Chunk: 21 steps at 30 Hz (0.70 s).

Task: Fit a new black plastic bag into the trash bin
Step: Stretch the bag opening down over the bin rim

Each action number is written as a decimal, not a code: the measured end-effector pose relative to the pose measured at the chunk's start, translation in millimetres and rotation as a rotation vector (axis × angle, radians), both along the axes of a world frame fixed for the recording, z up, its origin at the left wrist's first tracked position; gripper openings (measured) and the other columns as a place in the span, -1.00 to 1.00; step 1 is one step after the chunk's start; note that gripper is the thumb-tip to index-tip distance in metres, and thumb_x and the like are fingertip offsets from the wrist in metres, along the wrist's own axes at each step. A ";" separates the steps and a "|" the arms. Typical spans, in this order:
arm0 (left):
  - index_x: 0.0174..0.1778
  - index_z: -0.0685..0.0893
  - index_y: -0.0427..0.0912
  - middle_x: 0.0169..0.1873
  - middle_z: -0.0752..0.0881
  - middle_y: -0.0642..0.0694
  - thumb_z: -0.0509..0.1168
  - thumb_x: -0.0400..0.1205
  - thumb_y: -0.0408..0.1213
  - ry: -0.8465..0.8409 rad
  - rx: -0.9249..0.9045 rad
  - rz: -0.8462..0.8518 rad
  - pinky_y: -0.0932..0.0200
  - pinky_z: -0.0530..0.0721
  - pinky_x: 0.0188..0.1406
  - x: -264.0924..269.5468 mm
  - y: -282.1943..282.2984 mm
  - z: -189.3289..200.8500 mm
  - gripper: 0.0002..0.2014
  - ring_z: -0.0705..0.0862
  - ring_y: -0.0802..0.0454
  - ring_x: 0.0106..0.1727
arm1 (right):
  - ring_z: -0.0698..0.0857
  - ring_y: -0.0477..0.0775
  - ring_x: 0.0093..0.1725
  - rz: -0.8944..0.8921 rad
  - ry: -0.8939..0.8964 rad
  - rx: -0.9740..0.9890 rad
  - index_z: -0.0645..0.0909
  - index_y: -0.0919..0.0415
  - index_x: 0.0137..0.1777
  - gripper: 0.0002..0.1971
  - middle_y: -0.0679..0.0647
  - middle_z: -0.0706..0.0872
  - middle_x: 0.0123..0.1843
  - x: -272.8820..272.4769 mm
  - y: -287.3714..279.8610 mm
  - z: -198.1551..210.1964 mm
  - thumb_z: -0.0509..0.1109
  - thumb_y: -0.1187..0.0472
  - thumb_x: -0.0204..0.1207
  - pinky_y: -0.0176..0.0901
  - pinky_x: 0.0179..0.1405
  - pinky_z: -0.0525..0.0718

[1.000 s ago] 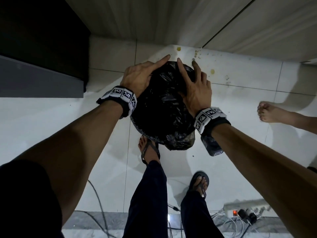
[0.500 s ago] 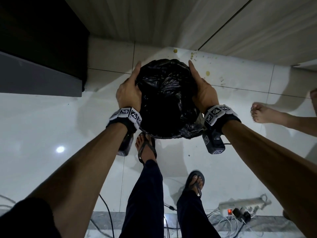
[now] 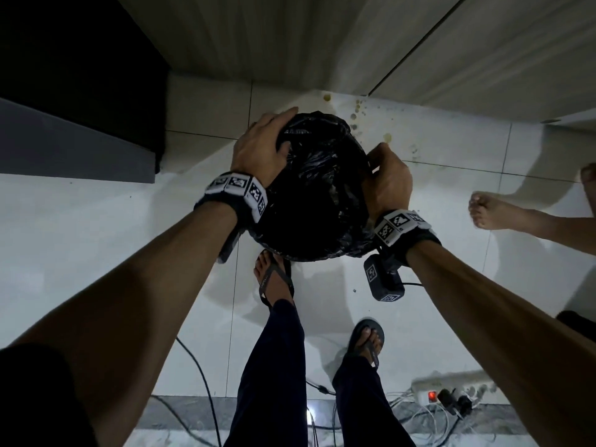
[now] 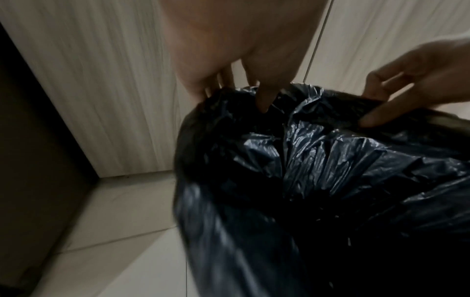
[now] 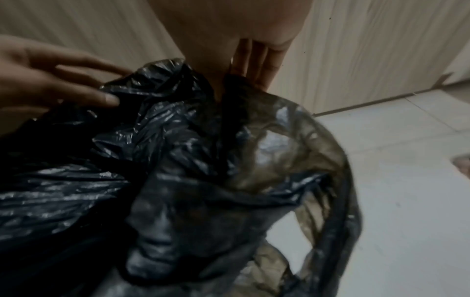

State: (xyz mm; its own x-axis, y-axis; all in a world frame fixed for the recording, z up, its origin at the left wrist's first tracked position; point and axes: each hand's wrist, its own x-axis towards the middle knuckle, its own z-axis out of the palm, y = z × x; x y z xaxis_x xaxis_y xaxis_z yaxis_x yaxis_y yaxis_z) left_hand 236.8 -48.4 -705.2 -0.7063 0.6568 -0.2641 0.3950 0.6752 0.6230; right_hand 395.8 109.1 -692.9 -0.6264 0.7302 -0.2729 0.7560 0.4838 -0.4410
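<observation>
The black plastic bag (image 3: 317, 191) lies crumpled over the mouth of the trash bin, which it hides almost fully. My left hand (image 3: 261, 146) is at the bag's far left rim, thumb pressed inside and fingers curled over the outside, as the left wrist view shows (image 4: 254, 90). My right hand (image 3: 385, 175) pinches the right rim of the bag (image 5: 152, 160), thumb inside and fingers (image 5: 257, 66) outside. Thin stretched plastic wraps the bin's rim (image 5: 347, 201) at the right.
A dark cabinet (image 3: 80, 75) stands at the left and pale wall panels (image 3: 290, 43) behind the bin. My sandalled feet (image 3: 274, 282) are just in front of it. Another person's bare foot (image 3: 493, 214) is at the right. A power strip (image 3: 451, 388) and cables lie near my feet.
Both hands were flat against the bag's sides with straight fingers. They have since slid toward the far rim and curled onto the bag's edge.
</observation>
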 end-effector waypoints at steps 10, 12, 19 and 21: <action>0.53 0.42 0.20 0.35 0.60 -0.07 0.20 0.68 -0.18 0.028 0.025 -0.141 0.01 0.54 0.37 -9.6 29.0 -4.7 -0.53 0.58 -0.11 0.33 | 0.78 0.24 -0.15 -0.150 0.136 -0.065 0.74 0.19 0.03 -0.80 0.17 0.85 -0.15 -22.1 35.9 8.3 0.33 0.25 0.50 0.02 -0.16 0.70; 0.52 0.44 0.21 0.29 0.64 -0.06 0.15 0.70 -0.15 0.044 -0.023 -0.143 -0.02 0.55 0.31 -8.8 27.6 -9.2 -0.56 0.59 -0.15 0.30 | 0.75 0.27 -0.21 -0.231 0.120 -0.088 0.61 0.16 0.09 -0.77 0.19 0.82 -0.23 -29.3 41.1 1.9 0.32 0.30 0.44 0.11 -0.22 0.70; 0.47 0.49 0.19 0.30 0.67 -0.13 0.13 0.70 -0.04 -0.011 -0.092 -0.032 0.02 0.59 0.27 -15.6 26.3 -15.8 -0.61 0.64 -0.14 0.31 | 0.51 0.21 0.16 -0.050 0.047 0.135 0.58 0.09 0.22 -0.63 0.19 0.56 0.17 -37.1 10.3 8.2 0.31 0.32 0.40 0.04 0.07 0.51; 0.49 0.48 0.19 0.35 0.65 -0.12 0.13 0.71 -0.03 -0.040 -0.111 -0.019 0.06 0.55 0.32 -18.3 25.2 -17.7 -0.60 0.61 -0.12 0.36 | 0.53 0.23 0.14 0.083 0.107 0.115 0.56 0.03 0.34 -0.64 0.20 0.57 0.18 -33.2 -6.2 5.7 0.30 0.18 0.53 0.11 0.08 0.58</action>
